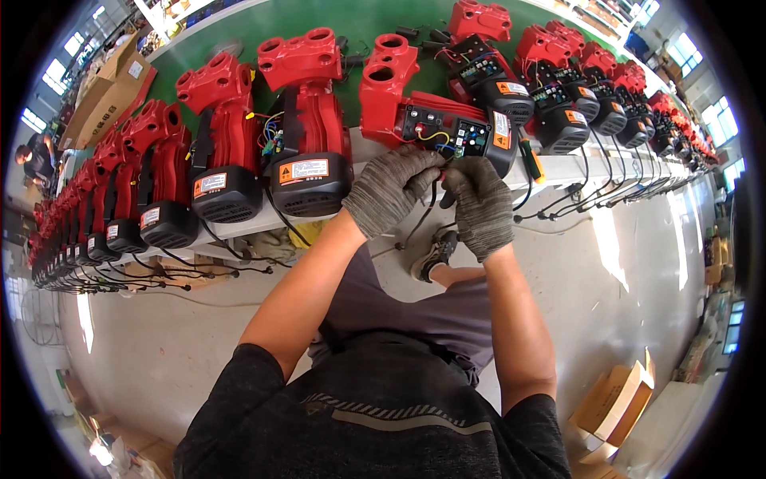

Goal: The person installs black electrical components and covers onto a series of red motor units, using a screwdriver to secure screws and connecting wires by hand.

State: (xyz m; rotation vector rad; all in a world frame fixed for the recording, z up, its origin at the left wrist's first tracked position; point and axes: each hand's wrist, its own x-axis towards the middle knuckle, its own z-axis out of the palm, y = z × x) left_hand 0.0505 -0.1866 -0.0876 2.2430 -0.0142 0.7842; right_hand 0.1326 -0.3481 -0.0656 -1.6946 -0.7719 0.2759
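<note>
My left hand (392,190) and my right hand (481,209) wear grey knitted gloves and meet at the near edge of the bench. Both are closed in a pinch, with fingertips almost touching. A small reddish bit shows between them; its kind is hidden by the gloves. Just beyond lies a red motor unit (386,102) with a black end cap. Its wiring box (448,132) is uncovered, showing a circuit board and yellow, red and blue wires. A black cord hangs below the hands. Right of this unit, a screwdriver (533,162) with an orange and green handle rests by the bench edge.
Similar red motor units (311,120) line the bench on both sides, their black power cords (586,188) hanging over the front edge. A green surface (231,33) lies behind them. One cardboard box (110,94) stands far left; an opened carton (614,399) lies on the floor at right.
</note>
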